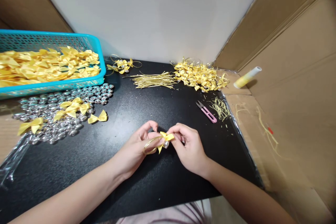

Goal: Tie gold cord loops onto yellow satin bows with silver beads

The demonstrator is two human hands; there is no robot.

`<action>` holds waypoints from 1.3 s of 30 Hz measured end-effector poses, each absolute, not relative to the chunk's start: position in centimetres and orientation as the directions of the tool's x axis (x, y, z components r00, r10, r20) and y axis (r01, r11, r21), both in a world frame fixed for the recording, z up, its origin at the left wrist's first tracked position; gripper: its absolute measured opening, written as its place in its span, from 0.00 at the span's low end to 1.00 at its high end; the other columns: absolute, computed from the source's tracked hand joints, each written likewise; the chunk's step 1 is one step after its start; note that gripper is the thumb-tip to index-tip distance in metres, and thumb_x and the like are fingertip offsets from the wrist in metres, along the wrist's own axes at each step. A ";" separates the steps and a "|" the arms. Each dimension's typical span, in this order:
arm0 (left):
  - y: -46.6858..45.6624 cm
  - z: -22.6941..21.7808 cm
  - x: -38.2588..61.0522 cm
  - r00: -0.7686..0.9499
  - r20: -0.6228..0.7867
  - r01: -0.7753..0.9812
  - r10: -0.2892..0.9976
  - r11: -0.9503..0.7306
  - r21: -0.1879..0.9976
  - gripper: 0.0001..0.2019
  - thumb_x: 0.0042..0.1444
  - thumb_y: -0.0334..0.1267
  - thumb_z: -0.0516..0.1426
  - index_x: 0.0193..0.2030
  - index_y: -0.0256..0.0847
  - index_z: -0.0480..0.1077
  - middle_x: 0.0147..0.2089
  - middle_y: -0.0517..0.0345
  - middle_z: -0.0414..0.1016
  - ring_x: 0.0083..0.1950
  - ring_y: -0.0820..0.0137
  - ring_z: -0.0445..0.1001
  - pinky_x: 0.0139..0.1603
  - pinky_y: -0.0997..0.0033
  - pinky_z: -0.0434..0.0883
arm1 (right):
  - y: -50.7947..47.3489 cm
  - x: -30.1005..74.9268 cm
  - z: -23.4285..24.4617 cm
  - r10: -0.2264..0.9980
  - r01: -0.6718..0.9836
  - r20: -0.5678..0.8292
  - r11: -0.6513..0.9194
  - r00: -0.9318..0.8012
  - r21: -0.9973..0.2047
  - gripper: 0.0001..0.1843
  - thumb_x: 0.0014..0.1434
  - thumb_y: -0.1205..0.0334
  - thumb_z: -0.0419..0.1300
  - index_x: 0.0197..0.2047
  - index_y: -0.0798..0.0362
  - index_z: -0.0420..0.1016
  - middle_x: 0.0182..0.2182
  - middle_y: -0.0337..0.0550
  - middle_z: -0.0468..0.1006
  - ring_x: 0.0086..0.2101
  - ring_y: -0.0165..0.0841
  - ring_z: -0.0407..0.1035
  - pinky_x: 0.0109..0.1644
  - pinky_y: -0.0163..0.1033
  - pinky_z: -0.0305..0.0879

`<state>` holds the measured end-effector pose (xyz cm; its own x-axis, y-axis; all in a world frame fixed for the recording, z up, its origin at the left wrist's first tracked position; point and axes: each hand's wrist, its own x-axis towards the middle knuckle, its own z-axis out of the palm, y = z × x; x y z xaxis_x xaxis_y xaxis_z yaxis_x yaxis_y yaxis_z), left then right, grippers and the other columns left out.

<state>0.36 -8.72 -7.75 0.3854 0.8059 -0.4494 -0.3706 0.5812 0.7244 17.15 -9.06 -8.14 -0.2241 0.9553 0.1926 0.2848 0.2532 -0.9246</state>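
Between my two hands, above the front middle of the black table, is a yellow ribbon bow (168,135). A silver bell-like bead (166,144) hangs at the bow's centre, and a loop of gold cord (148,148) sticks out to the left. My left hand (141,143) pinches the bow and cord between thumb and fingers. From the other side, my right hand (187,145) has its thumb and forefinger closed on the bow's right end. The right fingertips are partly hidden.
A turquoise basket (101,59) of yellow bows stands at the left, with silver beads (70,126) before it. Gold cord pieces (153,79) and a pile of finished bows (199,75) lie at the back. Pink thread snips (207,112), thread scraps (221,108) and a yellow thread spool (246,77) are right.
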 end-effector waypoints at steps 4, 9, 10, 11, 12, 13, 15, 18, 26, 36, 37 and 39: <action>-8.7 -7.9 0.4 0.351 -0.456 -0.367 0.818 0.568 0.736 0.24 0.42 0.41 0.71 0.31 0.43 0.58 0.20 0.72 0.61 0.21 0.80 0.53 0.22 0.79 0.49 | -9.0 17.2 -8.3 0.965 0.271 0.153 0.208 -0.213 -0.940 0.07 0.59 0.69 0.55 0.31 0.54 0.71 0.22 0.33 0.63 0.23 0.25 0.57 0.29 0.32 0.54; -8.8 -7.7 0.4 0.325 -0.477 -0.356 0.816 0.573 0.738 0.24 0.39 0.42 0.73 0.29 0.42 0.59 0.22 0.69 0.64 0.23 0.79 0.57 0.23 0.80 0.51 | -8.9 17.2 -8.4 0.974 0.237 0.097 0.146 -0.206 -0.960 0.06 0.59 0.68 0.55 0.31 0.54 0.71 0.22 0.34 0.63 0.24 0.26 0.57 0.28 0.32 0.54; -8.8 -7.6 0.5 0.321 -0.482 -0.356 0.815 0.576 0.736 0.24 0.38 0.42 0.73 0.29 0.41 0.60 0.22 0.69 0.64 0.23 0.79 0.58 0.23 0.80 0.51 | -8.9 17.2 -8.4 0.974 0.233 0.091 0.140 -0.208 -0.962 0.06 0.59 0.67 0.55 0.32 0.54 0.71 0.22 0.34 0.63 0.24 0.26 0.57 0.28 0.32 0.54; -8.8 -7.5 0.5 0.319 -0.488 -0.356 0.813 0.580 0.733 0.24 0.37 0.43 0.73 0.29 0.41 0.61 0.22 0.68 0.65 0.24 0.79 0.58 0.23 0.80 0.52 | -8.9 17.2 -8.3 0.973 0.231 0.088 0.137 -0.211 -0.963 0.06 0.60 0.67 0.55 0.32 0.54 0.71 0.22 0.34 0.63 0.24 0.26 0.57 0.28 0.32 0.54; -8.8 -7.4 0.5 0.318 -0.492 -0.357 0.810 0.583 0.730 0.24 0.36 0.43 0.73 0.28 0.41 0.61 0.22 0.68 0.66 0.24 0.79 0.59 0.23 0.80 0.52 | -8.8 17.2 -8.3 0.973 0.231 0.089 0.139 -0.215 -0.963 0.06 0.60 0.67 0.54 0.32 0.54 0.71 0.23 0.34 0.63 0.24 0.26 0.57 0.28 0.32 0.54; -8.7 -7.3 0.6 0.318 -0.496 -0.357 0.808 0.587 0.727 0.24 0.35 0.43 0.74 0.28 0.41 0.62 0.22 0.68 0.67 0.24 0.79 0.59 0.23 0.81 0.53 | -8.8 17.3 -8.3 0.972 0.236 0.093 0.144 -0.217 -0.961 0.06 0.60 0.67 0.54 0.32 0.54 0.71 0.23 0.34 0.64 0.24 0.26 0.57 0.28 0.32 0.54; -8.7 -7.1 0.5 0.316 -0.501 -0.362 0.806 0.590 0.722 0.24 0.35 0.43 0.74 0.27 0.40 0.62 0.22 0.67 0.68 0.24 0.79 0.60 0.23 0.81 0.54 | -8.7 17.4 -8.4 0.969 0.252 0.109 0.165 -0.224 -0.953 0.07 0.60 0.67 0.55 0.32 0.54 0.71 0.23 0.34 0.64 0.24 0.26 0.57 0.28 0.33 0.54; -8.7 -7.0 0.5 0.317 -0.500 -0.370 0.806 0.591 0.717 0.24 0.35 0.43 0.74 0.27 0.40 0.63 0.22 0.68 0.68 0.25 0.79 0.62 0.24 0.81 0.55 | -8.6 17.5 -8.3 0.962 0.273 0.141 0.205 -0.235 -0.940 0.07 0.61 0.67 0.55 0.31 0.54 0.71 0.23 0.34 0.63 0.24 0.26 0.57 0.29 0.33 0.54; -8.7 -7.3 0.4 0.331 -0.492 -0.351 0.805 0.589 0.728 0.22 0.37 0.42 0.73 0.27 0.41 0.63 0.21 0.67 0.67 0.23 0.79 0.59 0.22 0.80 0.52 | -8.5 17.6 -8.0 0.943 0.303 0.213 0.287 -0.255 -0.909 0.07 0.60 0.70 0.55 0.31 0.54 0.71 0.23 0.33 0.62 0.24 0.26 0.57 0.29 0.33 0.54; -8.6 -7.8 0.4 0.354 -0.476 -0.347 0.805 0.586 0.732 0.23 0.41 0.41 0.72 0.27 0.41 0.59 0.21 0.68 0.64 0.22 0.80 0.57 0.22 0.80 0.51 | -8.8 17.4 -8.2 0.954 0.302 0.176 0.247 -0.245 -0.921 0.07 0.60 0.70 0.55 0.31 0.54 0.72 0.22 0.33 0.62 0.23 0.26 0.57 0.29 0.33 0.54; -8.6 -7.8 0.4 0.354 -0.475 -0.349 0.806 0.585 0.732 0.23 0.41 0.41 0.72 0.28 0.41 0.60 0.20 0.69 0.63 0.22 0.80 0.56 0.22 0.80 0.51 | -8.9 17.4 -8.2 0.955 0.301 0.173 0.243 -0.240 -0.922 0.07 0.59 0.70 0.55 0.31 0.54 0.72 0.22 0.33 0.61 0.23 0.26 0.56 0.29 0.33 0.54; -8.6 -7.8 0.4 0.360 -0.473 -0.352 0.804 0.586 0.730 0.23 0.42 0.42 0.72 0.29 0.42 0.60 0.20 0.70 0.61 0.21 0.80 0.55 0.22 0.80 0.51 | -8.9 17.3 -8.2 0.958 0.300 0.166 0.233 -0.232 -0.925 0.07 0.59 0.70 0.55 0.31 0.53 0.72 0.21 0.32 0.61 0.23 0.26 0.56 0.29 0.33 0.54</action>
<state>0.39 -8.61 -7.75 0.3597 0.8044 -0.4729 -0.3516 0.5863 0.7298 17.29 -8.85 -8.20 -0.2320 0.9585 0.1658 0.3000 0.2326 -0.9251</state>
